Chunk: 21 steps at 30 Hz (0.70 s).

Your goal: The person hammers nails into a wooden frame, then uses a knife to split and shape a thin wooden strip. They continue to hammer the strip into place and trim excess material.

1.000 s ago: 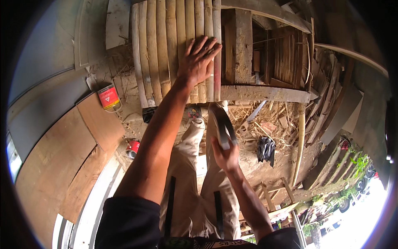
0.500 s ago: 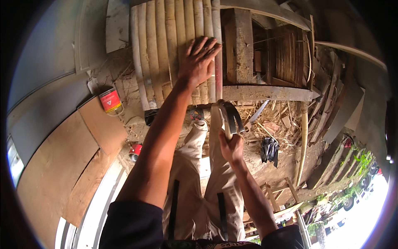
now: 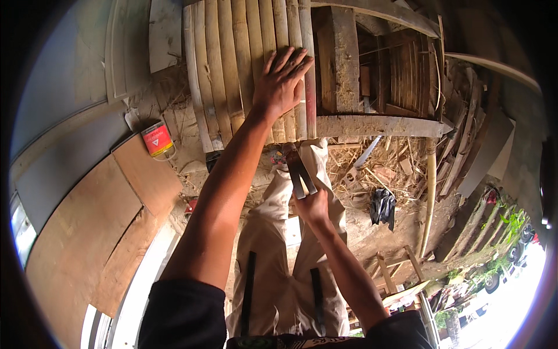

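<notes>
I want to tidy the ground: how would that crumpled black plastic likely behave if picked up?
The black plastic would probably be floppy, since it lies in loose folds. It looks thin, so likely light for its size, though anything inside would be hidden. Its shiny highlights suggest it might feel slippery.
</notes>
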Available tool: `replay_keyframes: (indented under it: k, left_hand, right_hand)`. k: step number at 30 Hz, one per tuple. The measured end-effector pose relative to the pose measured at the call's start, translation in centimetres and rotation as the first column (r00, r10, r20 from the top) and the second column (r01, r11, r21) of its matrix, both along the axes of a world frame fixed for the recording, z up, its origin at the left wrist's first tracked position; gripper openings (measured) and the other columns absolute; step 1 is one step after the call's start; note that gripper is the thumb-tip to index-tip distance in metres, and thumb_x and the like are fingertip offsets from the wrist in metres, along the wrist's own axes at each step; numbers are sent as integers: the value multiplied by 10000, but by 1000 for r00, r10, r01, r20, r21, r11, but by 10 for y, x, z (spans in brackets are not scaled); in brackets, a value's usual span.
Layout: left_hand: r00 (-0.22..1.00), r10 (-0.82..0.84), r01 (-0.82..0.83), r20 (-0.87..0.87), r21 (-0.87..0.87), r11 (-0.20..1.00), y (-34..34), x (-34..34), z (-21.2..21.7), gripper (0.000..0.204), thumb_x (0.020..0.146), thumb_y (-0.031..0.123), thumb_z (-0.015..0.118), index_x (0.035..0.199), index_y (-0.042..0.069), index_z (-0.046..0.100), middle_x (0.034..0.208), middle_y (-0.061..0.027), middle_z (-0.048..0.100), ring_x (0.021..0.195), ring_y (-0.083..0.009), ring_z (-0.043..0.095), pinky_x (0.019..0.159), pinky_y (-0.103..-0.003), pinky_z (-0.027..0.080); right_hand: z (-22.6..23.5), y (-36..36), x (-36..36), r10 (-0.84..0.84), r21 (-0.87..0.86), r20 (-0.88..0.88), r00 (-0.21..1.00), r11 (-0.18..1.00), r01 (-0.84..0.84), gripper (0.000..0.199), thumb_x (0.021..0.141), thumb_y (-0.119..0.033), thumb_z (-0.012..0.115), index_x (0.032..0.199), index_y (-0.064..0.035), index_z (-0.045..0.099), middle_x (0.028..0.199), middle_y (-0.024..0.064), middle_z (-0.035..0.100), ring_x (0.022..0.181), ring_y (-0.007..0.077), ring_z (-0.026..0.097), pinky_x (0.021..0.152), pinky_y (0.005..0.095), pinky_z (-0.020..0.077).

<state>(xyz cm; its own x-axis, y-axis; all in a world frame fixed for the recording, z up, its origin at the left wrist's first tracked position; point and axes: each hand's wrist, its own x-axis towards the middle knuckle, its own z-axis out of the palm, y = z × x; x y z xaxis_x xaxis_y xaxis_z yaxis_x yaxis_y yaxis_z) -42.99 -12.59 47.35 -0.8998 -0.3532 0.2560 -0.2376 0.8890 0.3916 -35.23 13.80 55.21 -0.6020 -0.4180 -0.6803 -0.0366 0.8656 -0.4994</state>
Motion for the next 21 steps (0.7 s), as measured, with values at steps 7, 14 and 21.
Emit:
replay_keyframes:
  k: [7,14,21]
  left_hand:
    - [1000,20,-20,-13,9,1000,2,3,-3,495,894,116,585,1382,195,560,1493,1,482,1405,-224,410,1185,-456,305]
    - [1000,22,-22,-20,-1,1000,1,1,0,468,905,125,578,1370,180,568,1478,-16,501,1391,-240,433,1179,-467,311]
    - [999,23,-24,-39,-21,999,2,1,-4,422,951,188,561,1373,185,564,1462,-21,517,1374,-247,453,1164,-498,322]
  right_hand:
    - [72,-5,-11,-120,-666,-376,919,725,-178,139,787,-32,730,922,-33,698,844,82,697,568,179,655,542,288,543]
    - [16,-28,-20,144,-136,-395,907,968,-213,110,806,-94,689,867,-7,662,795,163,673,586,274,664,567,374,535]
    - [13,41,4,-183,-268,-101,978,952,150,328,888,-185,672,1126,16,569,795,137,667,657,276,660,540,385,521]
